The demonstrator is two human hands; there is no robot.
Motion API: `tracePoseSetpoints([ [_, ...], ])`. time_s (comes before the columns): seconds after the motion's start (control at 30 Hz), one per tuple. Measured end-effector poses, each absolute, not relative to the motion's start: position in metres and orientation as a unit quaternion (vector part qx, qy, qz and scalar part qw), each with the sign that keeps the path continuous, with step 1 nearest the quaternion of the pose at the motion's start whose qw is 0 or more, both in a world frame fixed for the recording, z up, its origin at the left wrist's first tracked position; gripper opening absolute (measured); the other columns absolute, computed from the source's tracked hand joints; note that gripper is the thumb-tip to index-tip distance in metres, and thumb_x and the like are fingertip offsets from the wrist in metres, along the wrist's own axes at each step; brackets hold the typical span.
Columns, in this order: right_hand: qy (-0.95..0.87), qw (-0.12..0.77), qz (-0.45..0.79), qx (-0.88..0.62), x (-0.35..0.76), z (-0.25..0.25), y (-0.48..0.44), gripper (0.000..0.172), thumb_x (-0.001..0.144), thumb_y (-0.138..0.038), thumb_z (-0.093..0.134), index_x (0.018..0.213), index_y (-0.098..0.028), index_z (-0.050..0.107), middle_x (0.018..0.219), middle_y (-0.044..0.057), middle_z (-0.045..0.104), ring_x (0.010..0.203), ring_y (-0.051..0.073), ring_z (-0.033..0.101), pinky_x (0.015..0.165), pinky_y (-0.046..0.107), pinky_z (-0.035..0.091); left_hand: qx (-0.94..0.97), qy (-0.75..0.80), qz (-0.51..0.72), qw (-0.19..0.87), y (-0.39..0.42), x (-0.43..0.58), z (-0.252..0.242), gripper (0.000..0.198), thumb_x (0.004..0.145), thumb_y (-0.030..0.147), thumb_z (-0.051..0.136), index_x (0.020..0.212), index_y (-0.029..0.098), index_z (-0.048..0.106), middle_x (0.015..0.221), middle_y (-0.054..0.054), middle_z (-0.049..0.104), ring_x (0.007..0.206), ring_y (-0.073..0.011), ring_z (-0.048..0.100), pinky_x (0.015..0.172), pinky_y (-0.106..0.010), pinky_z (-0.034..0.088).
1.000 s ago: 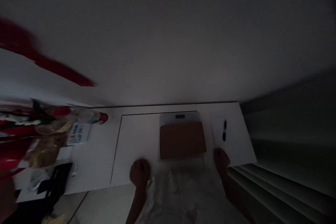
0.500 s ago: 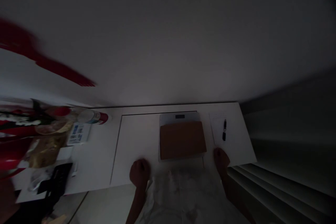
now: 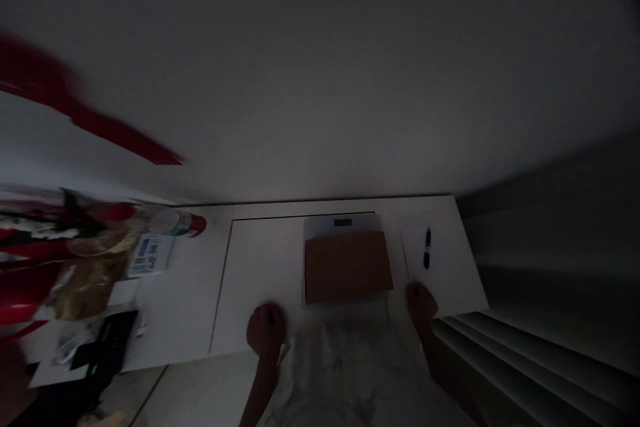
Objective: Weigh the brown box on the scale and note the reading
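Observation:
The scene is dim. A brown cardboard box (image 3: 349,267) rests on a grey scale (image 3: 342,223) in the middle of a white table (image 3: 260,260). My left hand (image 3: 267,329) rests at the table's near edge, left of the box, curled into a fist with nothing seen in it. My right hand (image 3: 421,307) lies at the near edge just right of the box, fingers curled; what it holds, if anything, is hidden. A black pen (image 3: 427,247) lies on a sheet of paper (image 3: 417,247) beyond my right hand.
A heap of packaged goods (image 3: 95,260), a bottle with a red cap (image 3: 183,223) and a black item (image 3: 107,343) crowd the table's left end. A blurred red shape (image 3: 100,127) hangs at upper left. A plain wall rises behind the table; slats (image 3: 525,360) lie at lower right.

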State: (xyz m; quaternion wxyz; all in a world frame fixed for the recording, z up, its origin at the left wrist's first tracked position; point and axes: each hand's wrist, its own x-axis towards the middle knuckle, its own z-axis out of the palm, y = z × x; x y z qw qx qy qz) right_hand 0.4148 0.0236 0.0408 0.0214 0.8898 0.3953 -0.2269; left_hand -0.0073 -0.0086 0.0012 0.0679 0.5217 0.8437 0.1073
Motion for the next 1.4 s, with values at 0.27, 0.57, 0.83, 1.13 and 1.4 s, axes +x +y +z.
tracePoseSetpoints([
  [0.27,0.398,0.022,-0.222,0.89,0.414,0.042,0.023,0.04,0.094,-0.042,0.036,0.088,-0.022,0.071,0.088,0.003,0.069,0.075,0.015,0.058,0.059,0.022,0.029,0.526,0.842,0.109,0.06,-0.007,-0.006,0.004,0.031,0.094,0.036,0.03,0.067,0.023,0.041,0.072,-0.004,0.051,0.07,-0.0185,0.045,0.063,-0.033,0.024],
  [0.57,0.394,0.036,-0.224,0.89,0.416,0.038,0.024,0.042,0.094,-0.043,0.035,0.091,-0.022,0.071,0.09,0.003,0.07,0.076,0.015,0.06,0.059,0.024,0.029,0.516,0.846,0.11,0.074,-0.004,-0.004,0.01,0.03,0.091,0.034,0.032,0.065,0.023,0.042,0.069,-0.003,0.049,0.069,-0.0183,0.044,0.063,-0.033,0.024],
  [0.83,0.399,0.032,-0.222,0.889,0.413,0.044,0.025,0.043,0.095,-0.043,0.035,0.086,-0.02,0.07,0.088,0.004,0.07,0.074,0.015,0.059,0.058,0.023,0.029,0.497,0.855,0.109,0.103,-0.003,-0.003,0.013,0.029,0.089,0.034,0.035,0.066,0.022,0.047,0.073,-0.005,0.053,0.071,-0.0186,0.044,0.064,-0.033,0.024],
  [1.13,0.398,0.026,-0.224,0.889,0.415,0.039,0.024,0.041,0.095,-0.042,0.035,0.089,-0.021,0.07,0.09,0.004,0.07,0.077,0.015,0.06,0.059,0.023,0.028,0.516,0.846,0.111,0.08,-0.006,-0.005,0.009,0.03,0.092,0.034,0.033,0.067,0.022,0.045,0.071,-0.004,0.05,0.069,-0.0178,0.044,0.062,-0.032,0.024],
  [1.4,0.406,0.028,-0.216,0.887,0.415,0.04,0.024,0.041,0.095,-0.042,0.035,0.088,-0.021,0.07,0.09,0.004,0.07,0.077,0.015,0.06,0.059,0.023,0.029,0.51,0.849,0.107,0.086,-0.004,-0.004,0.01,0.032,0.092,0.035,0.031,0.068,0.021,0.047,0.073,-0.005,0.052,0.07,-0.0181,0.045,0.063,-0.032,0.025],
])
